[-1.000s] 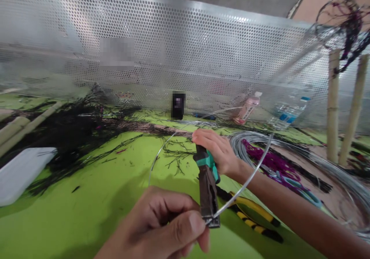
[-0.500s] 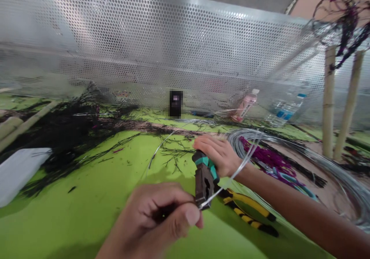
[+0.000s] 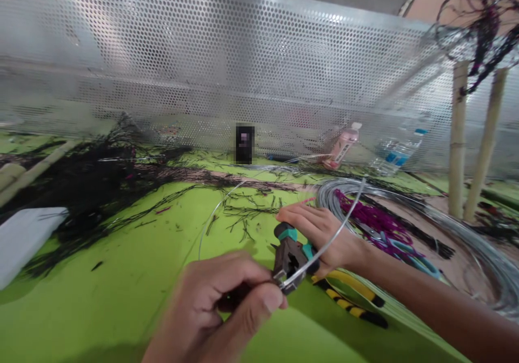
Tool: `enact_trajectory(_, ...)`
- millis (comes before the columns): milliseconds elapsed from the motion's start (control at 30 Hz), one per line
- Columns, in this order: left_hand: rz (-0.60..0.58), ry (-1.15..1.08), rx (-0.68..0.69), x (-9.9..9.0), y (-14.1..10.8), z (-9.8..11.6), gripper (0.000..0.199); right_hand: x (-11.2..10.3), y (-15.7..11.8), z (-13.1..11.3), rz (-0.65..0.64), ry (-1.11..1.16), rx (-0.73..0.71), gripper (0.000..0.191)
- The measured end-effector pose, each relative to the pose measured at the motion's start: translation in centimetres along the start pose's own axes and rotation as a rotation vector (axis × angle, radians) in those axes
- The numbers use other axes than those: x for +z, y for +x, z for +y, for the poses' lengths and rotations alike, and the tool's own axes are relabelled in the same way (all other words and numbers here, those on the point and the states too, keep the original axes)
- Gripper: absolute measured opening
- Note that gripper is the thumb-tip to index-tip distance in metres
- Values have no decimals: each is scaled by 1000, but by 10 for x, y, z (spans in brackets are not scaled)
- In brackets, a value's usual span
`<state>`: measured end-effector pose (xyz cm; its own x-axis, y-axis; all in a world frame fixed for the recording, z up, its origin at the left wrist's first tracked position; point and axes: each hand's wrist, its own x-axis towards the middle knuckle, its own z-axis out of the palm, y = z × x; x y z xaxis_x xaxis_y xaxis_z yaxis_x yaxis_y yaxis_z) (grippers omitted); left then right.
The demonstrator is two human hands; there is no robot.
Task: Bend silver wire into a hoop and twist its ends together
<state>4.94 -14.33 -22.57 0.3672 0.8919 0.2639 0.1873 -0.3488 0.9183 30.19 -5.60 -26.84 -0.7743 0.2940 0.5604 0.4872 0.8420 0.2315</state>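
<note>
My left hand pinches a silvery wire between thumb and forefinger at the lower middle. One length of the wire curves up to the right past my right wrist. My right hand is wrapped round the green-and-black handles of a pair of pliers. The dark metal jaws point toward me, with their tips at the wire beside my left fingertips. The jaws look slightly apart. Below my right forearm lies a second pair of pliers with yellow-and-black handles, its head hidden.
A wire coil lies right, around purple cord and blue-handled scissors. Bamboo posts stand behind. A pink bottle and a clear bottle are near the perforated metal panel. Black twigs and a white block lie left.
The pliers' handles have spread and the jaws have opened somewhat. My right hand has shifted slightly right and down. The wire's free end now arcs in a wider curve.
</note>
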Motion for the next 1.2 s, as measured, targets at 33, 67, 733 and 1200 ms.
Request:
enact_trajectory(33,6,12,13,1,1,0,35,-1,-1,0,-5,-1,2,51)
enact_trajectory(67,18,28,32,2,1,0,34,-2,-2,1,-9,-3,6,52)
enact_trajectory(733,116,127,111,5,1,-5,27,7,-14,-20,-6,109,129,58)
enact_trajectory(1200,192,197,115,6,0,-4,23,-4,-13,-50,18,118,276,51)
